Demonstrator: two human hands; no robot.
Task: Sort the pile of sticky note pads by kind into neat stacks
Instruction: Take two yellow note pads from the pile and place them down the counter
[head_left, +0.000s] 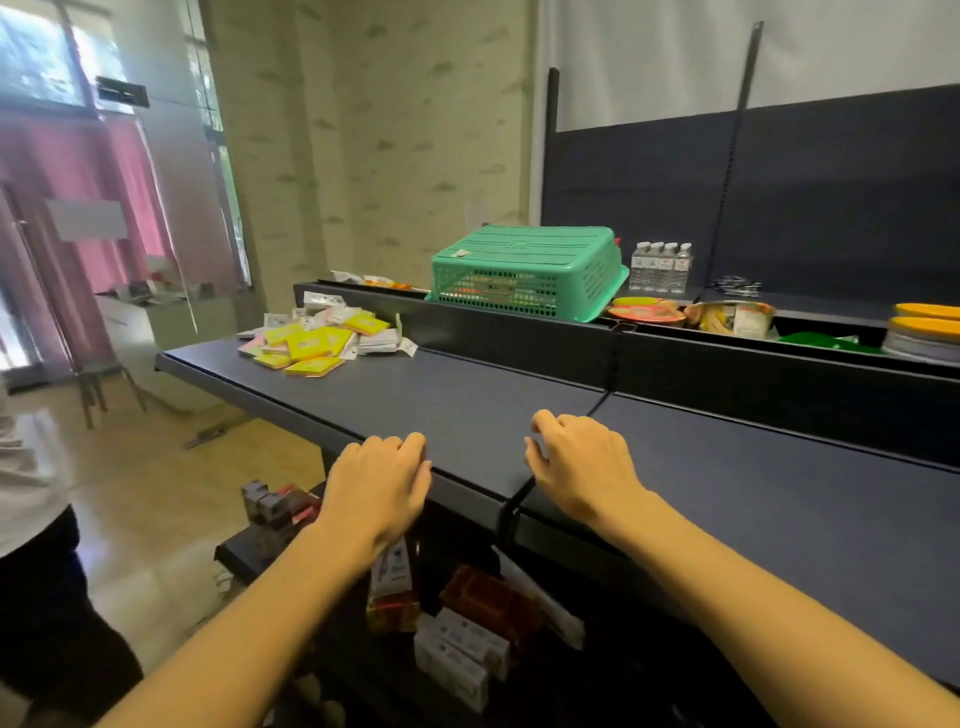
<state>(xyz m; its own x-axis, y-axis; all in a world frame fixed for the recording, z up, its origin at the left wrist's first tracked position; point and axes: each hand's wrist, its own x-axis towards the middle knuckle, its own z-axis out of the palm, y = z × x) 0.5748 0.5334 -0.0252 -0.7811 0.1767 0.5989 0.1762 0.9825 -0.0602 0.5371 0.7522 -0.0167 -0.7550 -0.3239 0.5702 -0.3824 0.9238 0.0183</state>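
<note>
A loose pile of sticky note pads (324, 338) lies at the far left end of the dark shelf (467, 405); most are yellow, some white or pale pink, all in clear wrappers. My left hand (376, 488) hangs at the shelf's front edge with loosely curled fingers and holds nothing. Over the shelf near its front edge, my right hand (579, 462) has its fingers curled downward, also empty. Both hands are well short of the pile.
An upturned green basket (524, 270) sits on the raised back ledge. Water bottles (660, 267), food bowls (727, 317) and orange-lidded containers (927, 325) stand to its right. Boxes (462, 649) fill the lower shelf. A person (36, 571) stands at the left.
</note>
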